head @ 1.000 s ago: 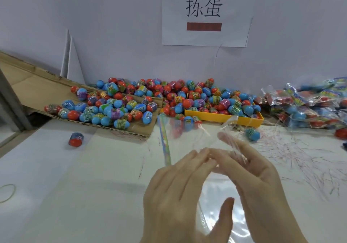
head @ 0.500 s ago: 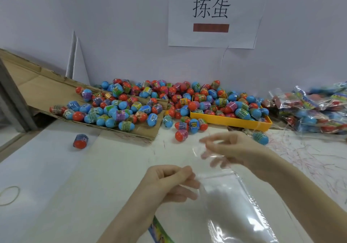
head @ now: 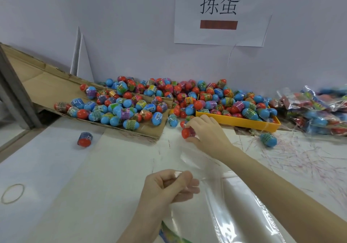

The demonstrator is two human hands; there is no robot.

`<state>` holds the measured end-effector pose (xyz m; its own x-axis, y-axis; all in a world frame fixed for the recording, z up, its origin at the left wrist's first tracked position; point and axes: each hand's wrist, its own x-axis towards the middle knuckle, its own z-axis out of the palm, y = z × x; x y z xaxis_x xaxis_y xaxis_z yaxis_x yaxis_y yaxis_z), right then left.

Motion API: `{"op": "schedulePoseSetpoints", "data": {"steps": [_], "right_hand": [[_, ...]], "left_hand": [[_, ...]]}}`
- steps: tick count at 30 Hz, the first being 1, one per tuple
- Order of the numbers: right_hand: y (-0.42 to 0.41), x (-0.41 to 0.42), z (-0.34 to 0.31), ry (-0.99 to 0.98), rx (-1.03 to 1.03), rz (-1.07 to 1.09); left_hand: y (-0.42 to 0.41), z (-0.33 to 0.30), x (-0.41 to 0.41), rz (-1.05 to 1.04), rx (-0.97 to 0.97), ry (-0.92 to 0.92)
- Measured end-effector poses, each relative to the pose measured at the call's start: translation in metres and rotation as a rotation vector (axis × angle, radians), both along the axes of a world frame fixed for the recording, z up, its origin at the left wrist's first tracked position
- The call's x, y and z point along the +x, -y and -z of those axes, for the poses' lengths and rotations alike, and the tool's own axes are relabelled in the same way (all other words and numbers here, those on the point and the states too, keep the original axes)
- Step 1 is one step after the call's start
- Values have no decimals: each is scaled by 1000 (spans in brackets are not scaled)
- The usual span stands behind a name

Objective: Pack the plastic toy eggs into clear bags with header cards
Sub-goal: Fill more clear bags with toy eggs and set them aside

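Note:
A big pile of red and blue plastic toy eggs [head: 131, 103] lies against the back wall. My left hand [head: 167, 188] pinches the open edge of a clear bag [head: 225, 205] near the table's front. The bag's coloured header card [head: 169, 236] shows at the bottom edge. My right hand [head: 204, 132] reaches to the pile's front and grips a red egg [head: 186, 132], with other eggs touching its fingertips.
A flattened cardboard sheet [head: 43, 85] carries the left part of the pile. A yellow tray [head: 238, 121] holds more eggs. Packed bags [head: 315, 111] lie at the right. Loose eggs [head: 84, 139] [head: 268, 139] sit apart. A rubber band [head: 12, 193] lies at the left.
My right hand let go of the bag and reached forward to the pile, closing on a red egg. My left hand kept the bag's edge and lowered it to the table.

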<state>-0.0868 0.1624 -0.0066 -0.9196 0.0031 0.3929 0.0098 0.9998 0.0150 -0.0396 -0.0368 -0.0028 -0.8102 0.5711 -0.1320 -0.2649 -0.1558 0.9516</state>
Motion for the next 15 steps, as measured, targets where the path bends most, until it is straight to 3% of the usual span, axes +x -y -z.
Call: {"op": "schedulePoseSetpoints", "data": {"steps": [2, 5, 7, 10, 15], "right_hand": [[2, 10, -12, -132, -268, 43], [4, 34, -40, -276, -923, 68], [7, 56, -58, -303, -1222, 39], [14, 92, -74, -251, -1476, -45], [20, 136, -76, -190, -1634, -168]], "left_hand": [[1, -1, 1, -7, 26, -9], [1, -1, 1, -21, 47, 30], [0, -3, 3, -7, 56, 40], [-2, -5, 6, 43, 35, 29], [-4, -16, 9, 156, 30, 60]]}}
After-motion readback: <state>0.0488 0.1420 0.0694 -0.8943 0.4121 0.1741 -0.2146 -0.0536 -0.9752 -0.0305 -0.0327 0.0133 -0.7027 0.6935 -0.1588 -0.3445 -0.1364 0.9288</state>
